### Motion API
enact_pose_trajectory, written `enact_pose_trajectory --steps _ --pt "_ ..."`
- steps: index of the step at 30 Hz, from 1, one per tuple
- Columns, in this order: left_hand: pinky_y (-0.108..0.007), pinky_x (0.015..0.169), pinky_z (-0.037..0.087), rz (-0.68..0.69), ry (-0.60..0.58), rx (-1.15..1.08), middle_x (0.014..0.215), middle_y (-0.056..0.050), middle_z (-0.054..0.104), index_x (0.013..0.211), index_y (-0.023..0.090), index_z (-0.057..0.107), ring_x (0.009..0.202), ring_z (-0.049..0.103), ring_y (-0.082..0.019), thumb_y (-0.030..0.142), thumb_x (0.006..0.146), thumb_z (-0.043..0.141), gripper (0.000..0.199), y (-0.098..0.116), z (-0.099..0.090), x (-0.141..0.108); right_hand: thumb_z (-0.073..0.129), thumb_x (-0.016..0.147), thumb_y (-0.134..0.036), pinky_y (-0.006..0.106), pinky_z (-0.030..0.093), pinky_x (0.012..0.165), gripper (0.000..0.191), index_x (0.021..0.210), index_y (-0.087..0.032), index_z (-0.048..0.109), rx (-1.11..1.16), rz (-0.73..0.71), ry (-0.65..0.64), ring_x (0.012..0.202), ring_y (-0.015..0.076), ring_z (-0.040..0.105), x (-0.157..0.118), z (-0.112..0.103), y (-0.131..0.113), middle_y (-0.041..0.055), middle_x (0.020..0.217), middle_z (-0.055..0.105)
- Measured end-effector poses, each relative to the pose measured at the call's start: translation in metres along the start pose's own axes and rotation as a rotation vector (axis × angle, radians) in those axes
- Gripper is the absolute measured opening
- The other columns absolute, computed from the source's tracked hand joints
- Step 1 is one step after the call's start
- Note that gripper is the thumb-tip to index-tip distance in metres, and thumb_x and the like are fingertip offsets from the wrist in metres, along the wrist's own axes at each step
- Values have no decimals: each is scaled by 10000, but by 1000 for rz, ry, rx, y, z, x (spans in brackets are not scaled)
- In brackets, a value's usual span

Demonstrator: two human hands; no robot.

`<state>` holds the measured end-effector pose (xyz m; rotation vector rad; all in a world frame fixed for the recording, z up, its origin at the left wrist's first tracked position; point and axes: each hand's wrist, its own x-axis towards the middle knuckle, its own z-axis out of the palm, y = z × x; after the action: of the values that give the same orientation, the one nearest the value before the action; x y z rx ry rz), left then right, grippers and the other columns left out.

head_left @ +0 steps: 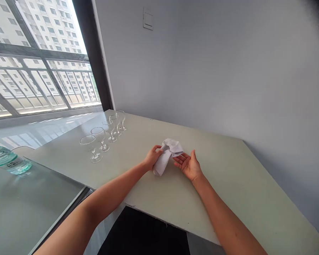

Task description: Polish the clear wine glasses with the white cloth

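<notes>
A white cloth [164,159], folded and bunched, is held just above the pale tabletop [215,170]. My left hand [153,157] is closed on its left side, thumb on top. The cloth's lower end hangs toward me, and its upper part is bunched into a rounded fold. Whether anything is wrapped inside it, I cannot tell. To the right, my right hand [190,166] is open, palm turned up and thumb raised. Its fingertips reach the cloth's right edge, partly behind it; I cannot tell whether they touch.
Several clear stemmed glasses, the nearest glass [88,143] included, stand upright in a row on the table's left side. A large clear bottle [9,161] lies on a lower glass-topped surface [29,205] at left. A grey wall [228,88] borders the table's far and right sides.
</notes>
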<state>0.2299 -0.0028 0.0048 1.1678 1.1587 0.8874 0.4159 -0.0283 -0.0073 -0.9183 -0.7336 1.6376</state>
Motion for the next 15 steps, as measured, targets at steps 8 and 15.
enact_pose_trajectory --steps 8,15 --pt "-201 531 400 87 -192 191 755 -5 594 1281 246 398 561 508 -94 401 783 495 530 0 -19 -6 646 690 -409 273 485 505 658 1280 -296 379 -500 -113 -17 589 131 530 -9 -8 -11 -13 748 558" --pt "-268 740 391 396 -60 1017 972 -39 585 960 249 622 876 530 -191 324 743 535 245 4 -36 -4 576 683 -291 236 372 534 124 754 -208 634 -1327 -146 -77 602 123 482 -15 -11 -12 -13 662 544"
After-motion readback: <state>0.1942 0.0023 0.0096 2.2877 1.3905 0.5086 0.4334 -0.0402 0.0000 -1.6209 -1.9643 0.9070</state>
